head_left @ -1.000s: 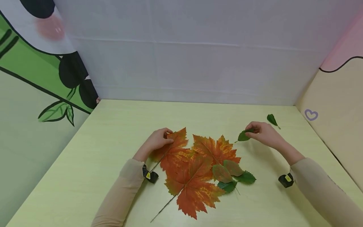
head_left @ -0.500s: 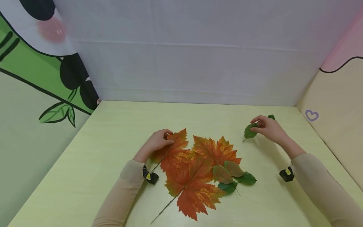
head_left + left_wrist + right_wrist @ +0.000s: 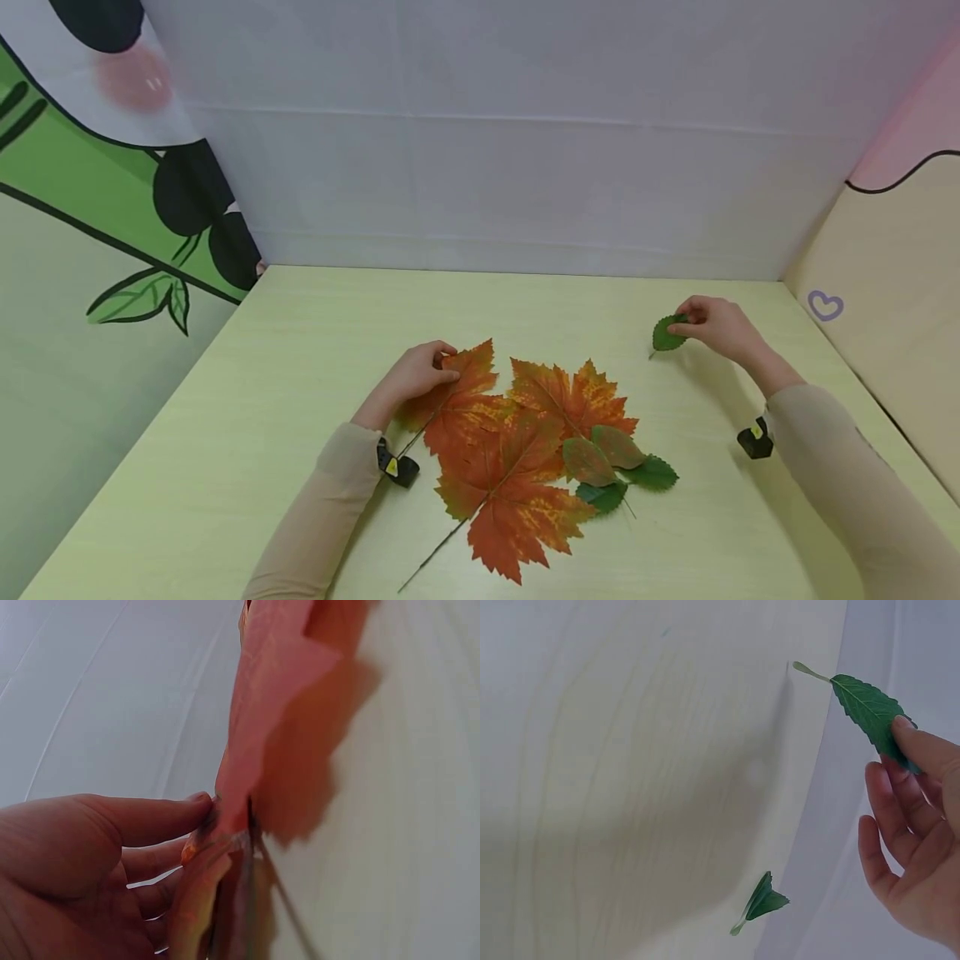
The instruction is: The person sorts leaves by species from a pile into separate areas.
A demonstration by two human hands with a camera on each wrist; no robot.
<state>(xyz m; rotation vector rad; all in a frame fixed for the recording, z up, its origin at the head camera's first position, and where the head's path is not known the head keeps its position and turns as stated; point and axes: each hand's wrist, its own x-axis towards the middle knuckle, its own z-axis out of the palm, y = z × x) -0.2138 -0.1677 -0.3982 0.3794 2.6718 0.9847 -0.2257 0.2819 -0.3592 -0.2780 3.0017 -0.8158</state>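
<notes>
In the head view my left hand pinches the edge of an orange maple leaf with a thin dark stem. The left wrist view shows the thumb on that leaf's edge, the fingertips partly hidden behind it. Farther right, my right hand holds a small green serrated leaf between thumb and fingers, its pale stalk pointing away from the hand. A second, folded green leaf lies on the table in the right wrist view; the right hand hides it from the head camera.
Two more orange maple leaves overlap mid-table, one at the back and one in front. Against them lies a cluster of small green and reddish leaves. A grey-white sheet closes off the table's far edge; printed panels flank both sides.
My right hand has moved right and toward the far edge with the green leaf, covering the loose leaf behind it. The left hand stays on the maple leaf.
</notes>
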